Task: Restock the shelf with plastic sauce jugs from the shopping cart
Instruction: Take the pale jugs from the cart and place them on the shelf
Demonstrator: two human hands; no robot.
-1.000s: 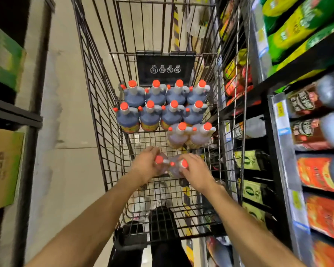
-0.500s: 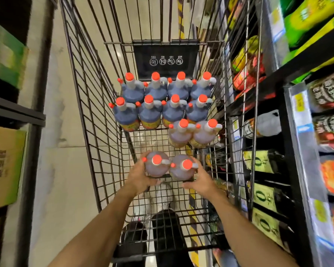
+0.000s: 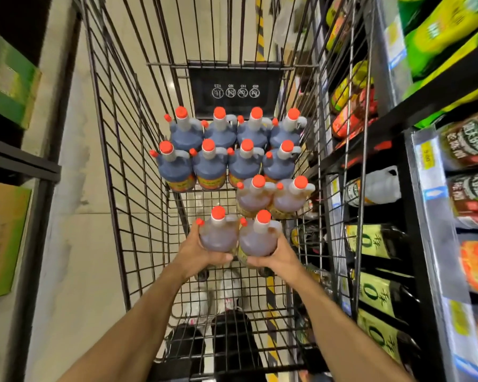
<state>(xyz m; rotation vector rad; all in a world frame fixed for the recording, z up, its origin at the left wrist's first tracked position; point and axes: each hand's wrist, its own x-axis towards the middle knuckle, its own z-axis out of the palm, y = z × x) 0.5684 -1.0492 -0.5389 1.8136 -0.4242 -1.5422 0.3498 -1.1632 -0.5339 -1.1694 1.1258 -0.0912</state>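
Head view: left hand (image 3: 198, 250) wrapped round one sauce jug (image 3: 218, 234), right hand (image 3: 278, 256) round another jug (image 3: 258, 238). Held upright, side by side, just nearer than the jugs left in the shopping cart (image 3: 116, 161), likely for carrying both to the shelf (image 3: 414, 244) together.

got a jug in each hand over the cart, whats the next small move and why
Probably lift both clear of the wire shopping cart and swing right toward the shelf. The left hand grips one orange-capped plastic sauce jug, the right hand grips another, and both sit above the ten jugs standing in the cart.

Two brown orange-capped jugs (image 3: 238, 238) upright, touching, above cart (image 3: 116, 166) floor; ten more behind.
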